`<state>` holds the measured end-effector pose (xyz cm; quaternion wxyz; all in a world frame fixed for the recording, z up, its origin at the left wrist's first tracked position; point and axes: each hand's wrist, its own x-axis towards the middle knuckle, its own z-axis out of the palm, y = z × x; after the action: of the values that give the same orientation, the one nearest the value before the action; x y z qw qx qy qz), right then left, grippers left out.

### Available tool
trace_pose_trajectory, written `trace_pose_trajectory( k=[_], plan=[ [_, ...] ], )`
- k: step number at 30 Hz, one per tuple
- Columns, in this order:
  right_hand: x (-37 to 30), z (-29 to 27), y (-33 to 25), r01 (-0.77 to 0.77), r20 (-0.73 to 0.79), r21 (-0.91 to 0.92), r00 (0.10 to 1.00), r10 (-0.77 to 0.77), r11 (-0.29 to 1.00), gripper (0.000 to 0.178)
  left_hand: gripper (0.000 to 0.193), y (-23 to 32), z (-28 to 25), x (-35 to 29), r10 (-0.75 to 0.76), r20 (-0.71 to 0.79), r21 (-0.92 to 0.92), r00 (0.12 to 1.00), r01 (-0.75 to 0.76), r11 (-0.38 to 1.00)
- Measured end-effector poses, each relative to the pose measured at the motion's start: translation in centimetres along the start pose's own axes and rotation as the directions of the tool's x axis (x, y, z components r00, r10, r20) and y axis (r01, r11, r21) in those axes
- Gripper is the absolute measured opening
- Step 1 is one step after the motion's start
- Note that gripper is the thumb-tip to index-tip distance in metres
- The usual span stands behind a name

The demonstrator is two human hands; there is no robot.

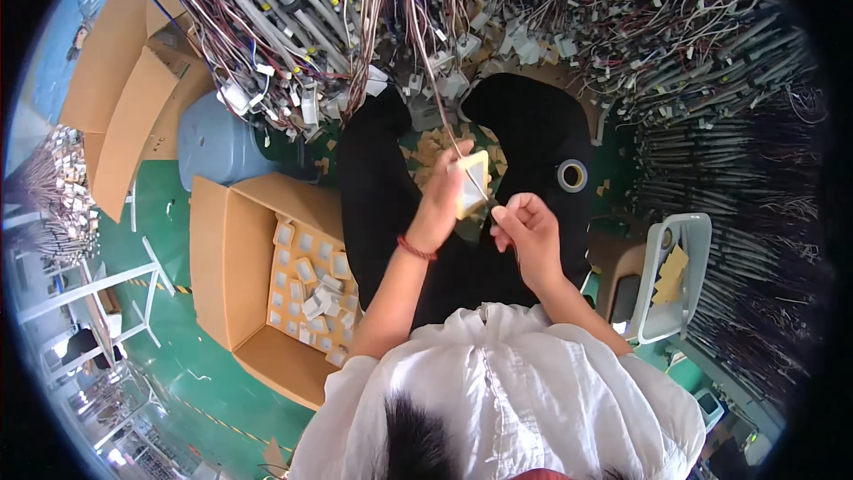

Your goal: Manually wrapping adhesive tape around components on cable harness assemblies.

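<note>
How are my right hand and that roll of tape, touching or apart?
Apart. The head view shows it: black trousers are plainly visible between the right hand and the tape roll.

We locate a block point(474, 185) in the left grip point(453, 180), over the gap between the thighs, and the right grip point(502, 215) just beside it on a cable point(433, 80) that leads to wire bundles point(284, 9) ahead. On the right thigh point(538, 129) we mark a tape roll point(583, 178); between the legs, scraps point(435, 144) lie on the floor. At left we place an open carton point(213, 271) containing pieces point(306, 271), with a plastic tub point(222, 138) beyond; at right, a tray point(650, 289) containing cardboard point(672, 274).
</note>
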<state>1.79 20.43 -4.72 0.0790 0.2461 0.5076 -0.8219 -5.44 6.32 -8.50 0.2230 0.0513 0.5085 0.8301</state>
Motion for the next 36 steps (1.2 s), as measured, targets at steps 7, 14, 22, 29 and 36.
trace_pose_trajectory(
  k=[7, 14, 22, 29, 36],
  plan=[
    [-0.8, 1.8, 0.7, 0.234, 0.200, -0.266, 0.962, -0.184, 0.935, 0.018, 0.054, 0.9, 2.3, -5.3, 0.211, -0.047, 0.342, 0.976, -0.183, 0.922],
    [-1.7, 1.6, -5.9, 0.544, 0.336, -0.566, 0.838, -0.430, 0.619, 0.014, 0.056, 2.3, 0.0, -7.7, 0.120, -0.065, 0.433, 0.991, -0.081, 0.898],
    [3.6, 2.9, -7.4, 0.096, 0.705, -0.473, 0.637, 0.311, 0.876, 0.018, 0.082, 6.6, 0.3, -8.7, -0.125, 0.181, 0.420, 0.976, 0.038, 0.907],
    [1.3, 4.1, -6.8, 0.484, 0.611, -0.423, 0.777, -0.154, 0.766, 0.009, 0.083, 6.6, 1.4, -9.2, -0.065, 0.114, 0.335, 0.991, 0.023, 0.942],
    [1.8, 3.2, -5.8, 0.005, 0.584, -0.246, 0.799, 0.144, 0.969, 0.017, 0.082, 6.3, 1.9, -9.5, -0.023, 0.087, 0.253, 0.996, 0.000, 0.967]
  ],
)
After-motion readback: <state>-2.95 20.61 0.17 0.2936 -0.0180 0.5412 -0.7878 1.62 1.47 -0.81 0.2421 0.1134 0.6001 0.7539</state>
